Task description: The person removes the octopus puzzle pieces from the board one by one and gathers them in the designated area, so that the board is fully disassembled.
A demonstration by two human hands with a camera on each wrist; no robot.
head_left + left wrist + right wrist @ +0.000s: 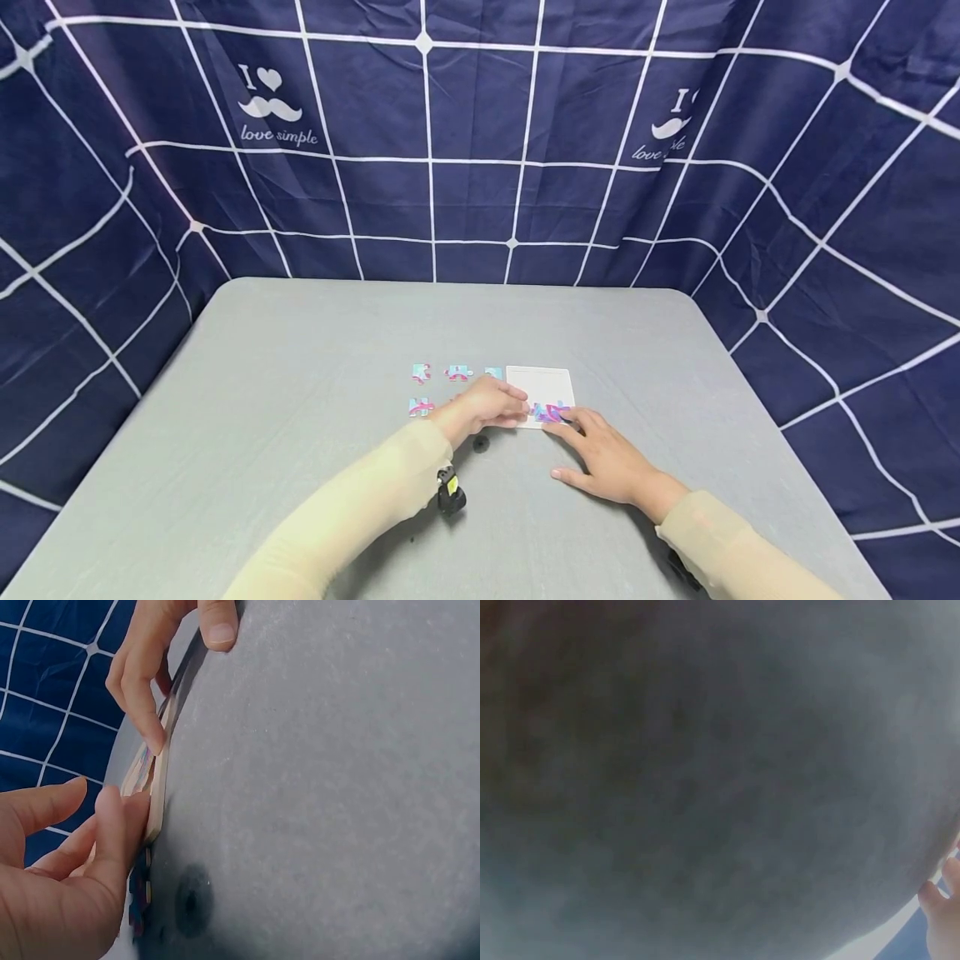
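Note:
A shallow white puzzle tray lies on the table, with joined blue, pink and purple puzzle pieces in its near right part. My left hand is at the tray's left side, its fingertips close together at the left end of those pieces. Whether a piece is between them is hidden. My right hand has its fingers spread, with fingertips touching the right end of the pieces by the tray's edge and the thumb out to the side. Only a few fingertips show at the corner of the right wrist view.
Loose puzzle pieces lie left of the tray, among them a far-left piece, a middle one and a nearer one. Another piece is partly behind my left hand. A dark round spot marks the grey table.

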